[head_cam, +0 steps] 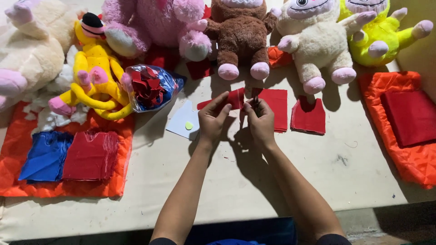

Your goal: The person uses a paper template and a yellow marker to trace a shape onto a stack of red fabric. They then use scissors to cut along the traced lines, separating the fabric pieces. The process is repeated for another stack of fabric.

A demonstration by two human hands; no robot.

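Note:
My left hand [212,119] pinches a small red cloth piece [234,99] between thumb and fingers above the table. Close beside it, my right hand [260,122] is closed around a small dark tool [255,101], likely scissors, whose tip meets the red piece. Just behind my right hand lies a stack of red cloth squares [276,108]. To the right of that sits a pile of red vest-shaped cut pieces [309,116]. A pale paper sheet with a small yellow-green chip [184,121] lies left of my left hand.
Plush toys line the back: cream [27,50], yellow [95,68], pink [154,22], brown [240,31], white [318,41], neon yellow [386,36]. A clear bag of red scraps [152,87] sits nearby. Orange quilted fabric [102,186] at left carries blue and red stacks; another orange quilted piece [408,159] at right carries red cloth.

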